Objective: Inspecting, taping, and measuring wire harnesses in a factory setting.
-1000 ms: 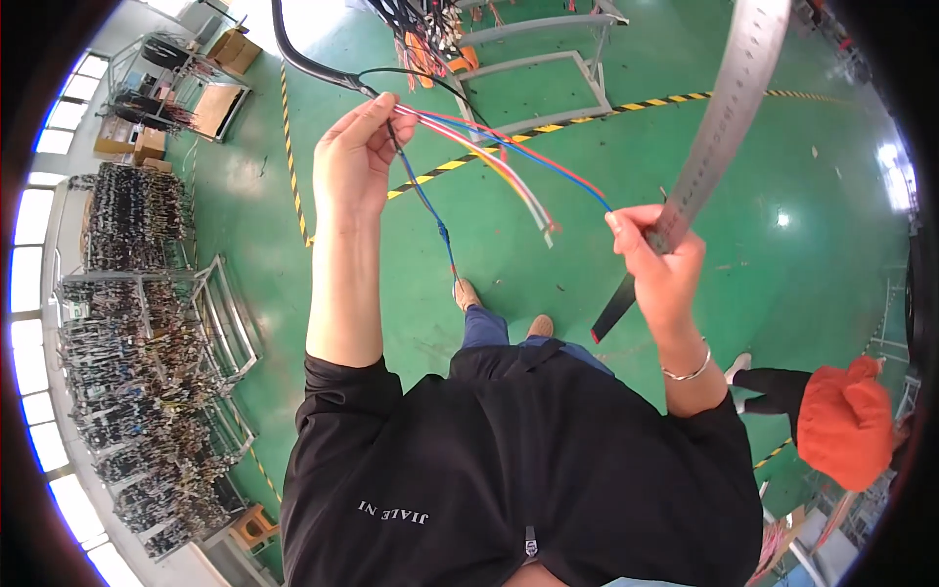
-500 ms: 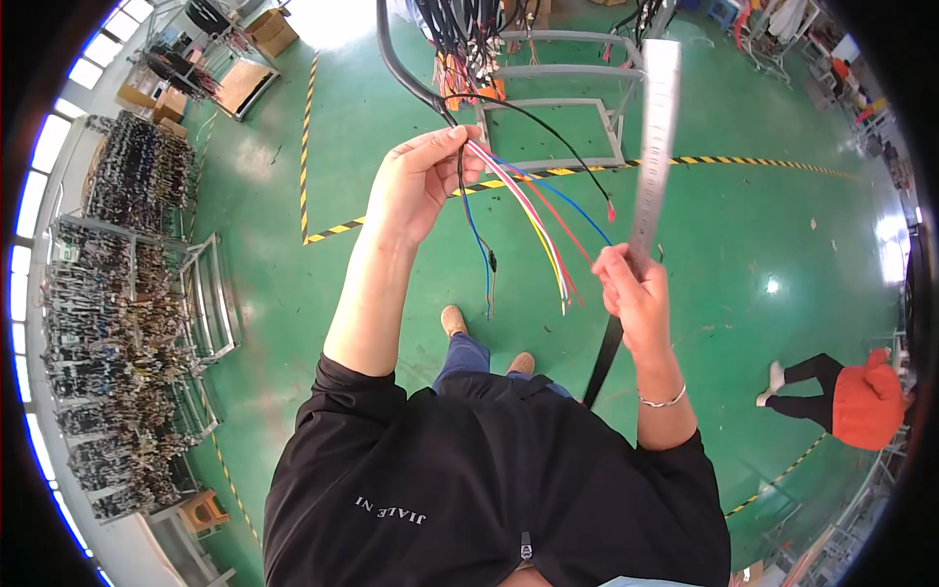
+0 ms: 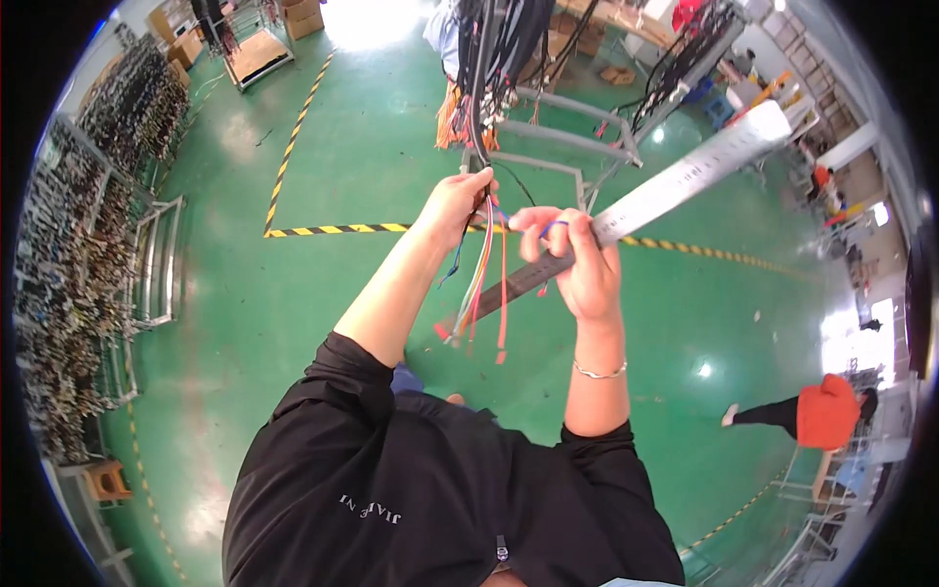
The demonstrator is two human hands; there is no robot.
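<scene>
The floor [image 3: 323, 293] is green and shiny, with bright spots of light on it. A yellow-and-black striped line [image 3: 333, 230] runs across it, and a second striped line [image 3: 293, 137] goes away toward the top. A metal frame [image 3: 558, 157] stands on the floor near the middle. Racks [image 3: 88, 254] full of cable bundles stand along the left side. A small wooden stool [image 3: 103, 479] stands at the lower left.

Two hands are up: the left hand [image 3: 458, 203] grips one bunch of colored wires [image 3: 479, 284], and the right hand [image 3: 577, 264] grips one long metal ruler [image 3: 685, 181].
</scene>
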